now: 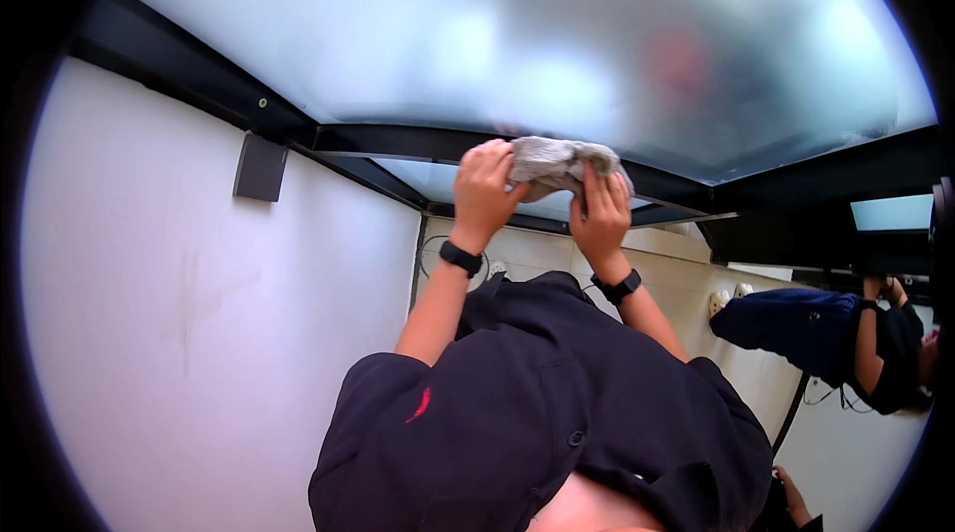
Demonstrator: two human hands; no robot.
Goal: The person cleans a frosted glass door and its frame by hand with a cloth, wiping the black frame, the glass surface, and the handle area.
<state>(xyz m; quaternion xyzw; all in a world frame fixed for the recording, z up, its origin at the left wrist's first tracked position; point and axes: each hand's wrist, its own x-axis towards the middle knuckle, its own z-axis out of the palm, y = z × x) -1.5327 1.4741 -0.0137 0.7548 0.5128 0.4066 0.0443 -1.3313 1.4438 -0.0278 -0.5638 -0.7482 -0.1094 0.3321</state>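
A bunched grey cloth (552,163) lies across the black frame bar (418,140) at the lower edge of a large frosted glass panel (418,32). My left hand (486,181) grips the cloth's left end, its thumb beneath. On the right side, my right hand (603,207) holds the same cloth, fingers pointing up along it. Both wrists wear black bands. Part of the bar is hidden behind the cloth and hands.
A white wall (201,256) with faint marks stands on the left, bearing a dark grey box (260,167). Black framing (821,159) runs to the right. A mirror-like surface at right shows a person (806,323) in dark clothes. Pale floor tiles (530,245) lie below.
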